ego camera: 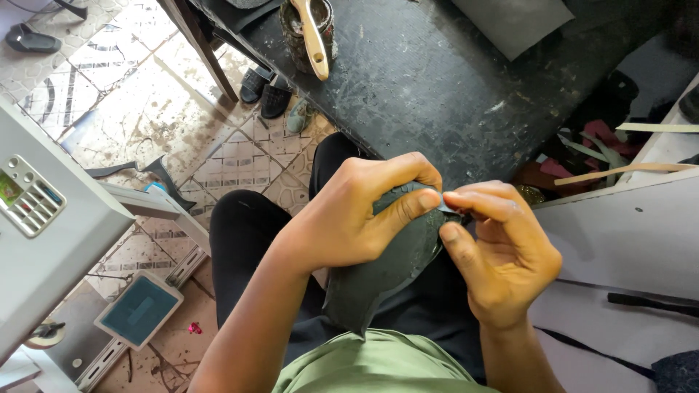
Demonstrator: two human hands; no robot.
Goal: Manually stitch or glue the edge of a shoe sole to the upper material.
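Item one, far left: I log a grey machine (44,240) with a keypad, above the patterned tile floor (145,109). Item two, centre: my left hand (349,218), its grip wrapped over a dark curved leather piece (378,273) held over my lap, thumb pressed to its upper edge. Item three: my right hand (502,255), grip pinching that same edge, below the black table (437,87) carrying a pot with a brush (309,33).

Soft daylight is falling evenly across the scene, brightening the tiled floor (145,109) at the left and dulling on the dark bench (437,80). Shadows are staying faint (no glare anywhere). Edges are bending slightly; the hands are showing sharp.
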